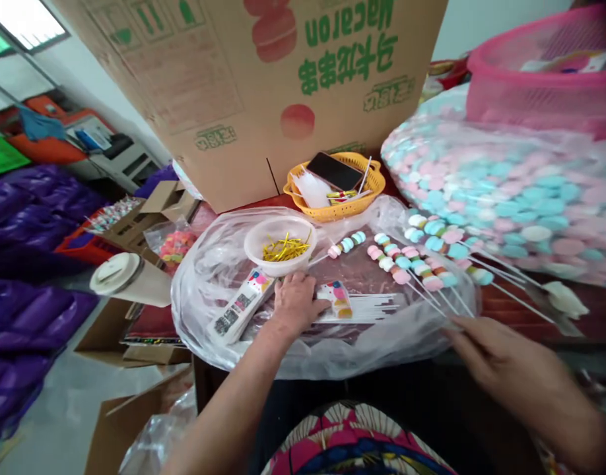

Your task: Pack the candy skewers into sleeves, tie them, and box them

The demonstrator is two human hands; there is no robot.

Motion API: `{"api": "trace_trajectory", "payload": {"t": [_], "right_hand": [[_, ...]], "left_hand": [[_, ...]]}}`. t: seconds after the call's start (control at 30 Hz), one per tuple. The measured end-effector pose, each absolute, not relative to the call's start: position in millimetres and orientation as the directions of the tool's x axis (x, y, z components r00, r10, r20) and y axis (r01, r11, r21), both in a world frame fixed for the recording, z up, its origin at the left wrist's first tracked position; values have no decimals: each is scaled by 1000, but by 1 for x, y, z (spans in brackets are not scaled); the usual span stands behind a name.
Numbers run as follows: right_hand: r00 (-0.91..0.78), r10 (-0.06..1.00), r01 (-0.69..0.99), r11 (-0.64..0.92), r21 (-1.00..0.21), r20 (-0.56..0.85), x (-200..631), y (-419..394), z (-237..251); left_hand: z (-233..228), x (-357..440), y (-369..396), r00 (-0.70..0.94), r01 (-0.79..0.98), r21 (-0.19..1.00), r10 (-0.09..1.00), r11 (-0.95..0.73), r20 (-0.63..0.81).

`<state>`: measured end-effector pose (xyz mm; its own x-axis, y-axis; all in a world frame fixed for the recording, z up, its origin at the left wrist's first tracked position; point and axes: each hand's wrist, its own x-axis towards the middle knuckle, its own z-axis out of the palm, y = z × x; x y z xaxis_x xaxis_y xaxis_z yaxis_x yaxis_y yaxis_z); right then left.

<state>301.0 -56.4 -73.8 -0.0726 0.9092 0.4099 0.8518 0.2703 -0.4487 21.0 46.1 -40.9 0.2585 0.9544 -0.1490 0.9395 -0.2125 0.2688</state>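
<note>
The left hand (pixel 296 302) rests loosely curled on the flat printed bags (pixel 338 300) below the white bowl (pixel 280 245), while the right hand (pixel 496 359), fingers extended, pinches the thin sticks of light, soft candy skewers (pixel 412 264), probably best held by those sticks.

The person's left hand (pixel 296 302) is lying palm-down with fingers curled loosely and forearm stretching forward from below, while the right hand (pixel 501 359) is reaching in from the right, blurred, its fingers extending leftward and pinching together.
</note>
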Motion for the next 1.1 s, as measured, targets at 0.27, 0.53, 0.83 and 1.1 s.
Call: {"api": "trace_trajectory", "payload": {"t": [0.27,0.53,0.83,1.1], "right_hand": [[-237,951,797,308,-519,200,226,-2,-90],[-191,846,764,446,-467,497,221,-6,-59],[-84,949,449,309,-839,304,201,-3,-44],[-190,981,276,92,-957,40,217,-6,-40]], "left_hand": [[-59,8,48,338,856,450,934,-253,-117],[-36,5,43,639,617,368,716,-696,282],[-17,22,29,541,547,606,796,-578,271],[-13,24,33,617,454,835,786,-311,-43]]}}
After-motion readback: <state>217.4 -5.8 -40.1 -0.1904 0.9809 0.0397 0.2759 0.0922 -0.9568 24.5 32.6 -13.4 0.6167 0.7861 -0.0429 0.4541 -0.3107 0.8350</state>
